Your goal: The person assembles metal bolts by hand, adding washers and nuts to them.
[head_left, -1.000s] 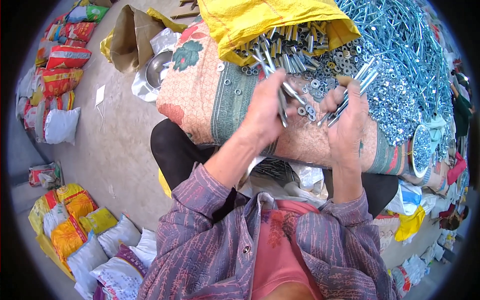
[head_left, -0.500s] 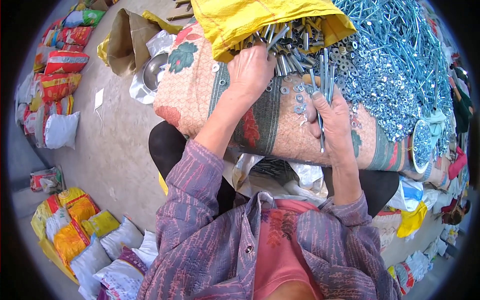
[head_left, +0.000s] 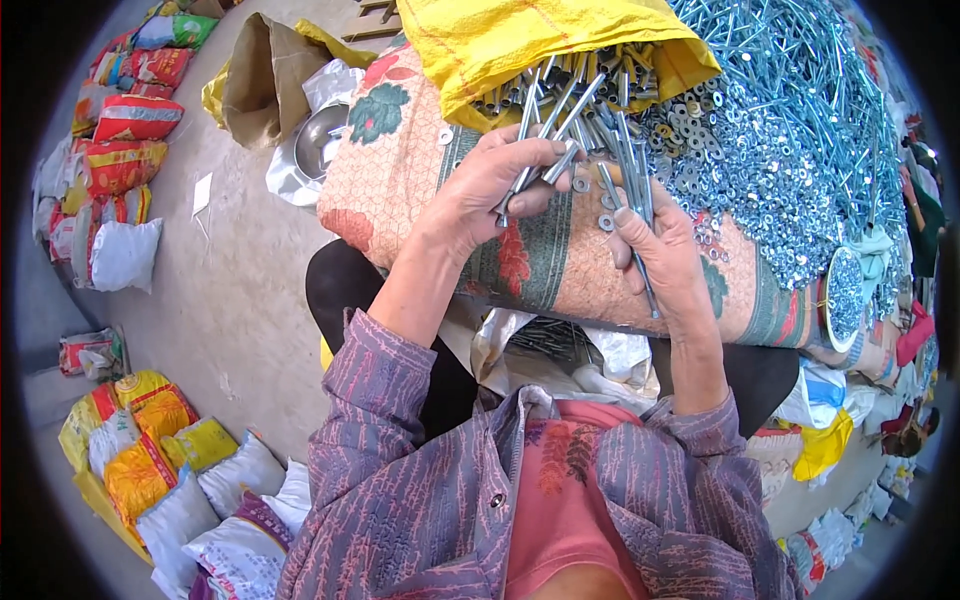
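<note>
Several shiny metal tubes (head_left: pixel 528 108) are gripped in my left hand (head_left: pixel 480 190), its fingers closed around them just in front of a yellow woven sack (head_left: pixel 560 30). More metal tubes (head_left: pixel 625 88) show in the sack's open mouth. My right hand (head_left: pixel 662 245) is closed on a bundle of long, thin bolts (head_left: pixel 632 170), their upper ends pointing away from me. A few loose washers (head_left: pixel 606 222) lie on the patterned cloth (head_left: pixel 400 175) between my hands. Both hands are above this cloth-covered surface, close together but apart.
A big heap of long bolts (head_left: pixel 790 60), with small nuts and washers (head_left: pixel 770 190), covers the right side. An oval container of small parts (head_left: pixel 843 300) stands at the right edge. Left on the floor are a brown open sack (head_left: pixel 262 90), a metal bowl (head_left: pixel 318 140) and filled bags (head_left: pixel 150 440).
My left hand has come out of the sack's mouth toward me, bringing several metal tubes with it. My right hand still holds its bolts, nearly in place.
</note>
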A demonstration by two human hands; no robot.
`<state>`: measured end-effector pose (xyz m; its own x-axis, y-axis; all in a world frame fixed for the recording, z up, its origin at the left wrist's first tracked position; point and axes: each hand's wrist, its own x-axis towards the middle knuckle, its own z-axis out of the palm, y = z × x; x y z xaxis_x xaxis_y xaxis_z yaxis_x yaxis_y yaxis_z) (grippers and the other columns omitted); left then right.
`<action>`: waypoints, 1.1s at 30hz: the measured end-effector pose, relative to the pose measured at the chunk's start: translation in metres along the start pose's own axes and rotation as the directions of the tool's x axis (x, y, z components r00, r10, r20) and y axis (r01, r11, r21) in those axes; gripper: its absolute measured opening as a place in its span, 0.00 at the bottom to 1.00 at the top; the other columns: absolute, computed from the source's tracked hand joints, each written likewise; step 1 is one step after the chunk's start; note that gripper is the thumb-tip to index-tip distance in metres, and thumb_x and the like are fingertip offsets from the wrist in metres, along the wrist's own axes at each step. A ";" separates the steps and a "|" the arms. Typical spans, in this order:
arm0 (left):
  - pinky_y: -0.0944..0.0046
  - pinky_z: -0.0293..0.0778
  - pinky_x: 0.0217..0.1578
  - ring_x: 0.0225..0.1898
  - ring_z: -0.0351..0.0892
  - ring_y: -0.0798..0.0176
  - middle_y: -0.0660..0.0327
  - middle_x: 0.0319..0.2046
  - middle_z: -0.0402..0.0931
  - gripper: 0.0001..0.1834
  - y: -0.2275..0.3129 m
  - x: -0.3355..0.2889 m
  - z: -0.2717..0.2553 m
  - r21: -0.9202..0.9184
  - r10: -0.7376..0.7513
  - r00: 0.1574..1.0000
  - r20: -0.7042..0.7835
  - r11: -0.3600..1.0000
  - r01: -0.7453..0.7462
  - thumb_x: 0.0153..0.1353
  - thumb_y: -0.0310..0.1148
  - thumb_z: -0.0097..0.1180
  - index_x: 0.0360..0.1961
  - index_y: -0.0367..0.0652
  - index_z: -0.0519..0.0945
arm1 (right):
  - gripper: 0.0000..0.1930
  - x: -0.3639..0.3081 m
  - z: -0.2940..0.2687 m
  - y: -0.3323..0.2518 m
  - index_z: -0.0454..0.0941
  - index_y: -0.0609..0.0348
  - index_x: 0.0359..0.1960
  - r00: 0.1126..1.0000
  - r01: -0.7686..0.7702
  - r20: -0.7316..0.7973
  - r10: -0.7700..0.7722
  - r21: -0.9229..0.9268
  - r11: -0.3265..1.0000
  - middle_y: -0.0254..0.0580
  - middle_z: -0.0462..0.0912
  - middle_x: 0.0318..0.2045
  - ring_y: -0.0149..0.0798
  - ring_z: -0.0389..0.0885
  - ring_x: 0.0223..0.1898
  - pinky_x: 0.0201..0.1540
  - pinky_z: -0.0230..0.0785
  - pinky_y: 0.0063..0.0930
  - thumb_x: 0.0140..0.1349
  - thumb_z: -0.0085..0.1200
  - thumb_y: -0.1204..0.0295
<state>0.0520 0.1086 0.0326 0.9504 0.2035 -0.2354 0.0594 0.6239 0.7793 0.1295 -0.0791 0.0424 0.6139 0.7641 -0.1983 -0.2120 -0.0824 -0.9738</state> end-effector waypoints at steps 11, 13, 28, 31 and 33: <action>0.80 0.56 0.10 0.09 0.62 0.79 0.57 0.24 0.76 0.12 -0.010 0.002 0.005 -0.185 -0.072 0.994 0.083 0.979 0.086 0.58 0.27 0.52 0.43 0.34 0.73 | 0.17 -0.005 -0.009 -0.004 0.71 0.58 0.51 0.995 -0.057 0.076 0.059 -0.028 0.998 0.30 0.72 0.16 0.17 0.62 0.09 0.10 0.53 0.09 0.60 0.54 0.69; 0.79 0.57 0.10 0.10 0.63 0.78 0.57 0.24 0.76 0.11 -0.013 0.004 0.006 -0.179 -0.045 0.998 0.038 0.983 0.051 0.58 0.26 0.52 0.42 0.35 0.72 | 0.16 -0.008 0.002 -0.003 0.72 0.59 0.50 0.996 -0.056 0.066 0.057 -0.015 0.998 0.30 0.72 0.16 0.17 0.62 0.09 0.10 0.52 0.09 0.61 0.54 0.69; 0.78 0.56 0.10 0.10 0.62 0.76 0.62 0.22 0.74 0.09 -0.024 -0.005 0.019 -0.029 0.097 0.983 -0.159 0.994 -0.102 0.54 0.25 0.58 0.35 0.37 0.72 | 0.16 0.012 -0.008 0.007 0.71 0.59 0.48 0.972 -0.162 0.177 0.155 0.027 0.986 0.30 0.72 0.15 0.18 0.62 0.08 0.09 0.51 0.09 0.63 0.51 0.64; 0.77 0.57 0.10 0.10 0.62 0.76 0.64 0.21 0.73 0.09 -0.029 -0.007 0.021 -0.001 0.092 0.977 -0.190 0.996 -0.094 0.53 0.26 0.60 0.33 0.38 0.73 | 0.13 0.021 -0.007 0.002 0.71 0.57 0.43 0.965 -0.193 0.196 0.173 0.085 0.978 0.31 0.73 0.16 0.18 0.63 0.09 0.10 0.52 0.10 0.63 0.50 0.64; 0.77 0.58 0.11 0.11 0.63 0.76 0.66 0.20 0.72 0.09 -0.028 -0.008 0.022 -0.036 0.086 0.969 -0.233 0.995 -0.097 0.53 0.27 0.61 0.32 0.40 0.72 | 0.11 0.026 -0.008 -0.003 0.71 0.58 0.37 0.966 -0.229 0.143 0.215 0.093 0.969 0.36 0.76 0.19 0.22 0.68 0.11 0.11 0.58 0.10 0.65 0.48 0.63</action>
<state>0.0495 0.0728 0.0251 0.8545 0.4269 -0.2961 -0.0444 0.6279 0.7770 0.1525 -0.0640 0.0393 0.4392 0.8118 -0.3848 -0.4166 -0.1955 -0.8878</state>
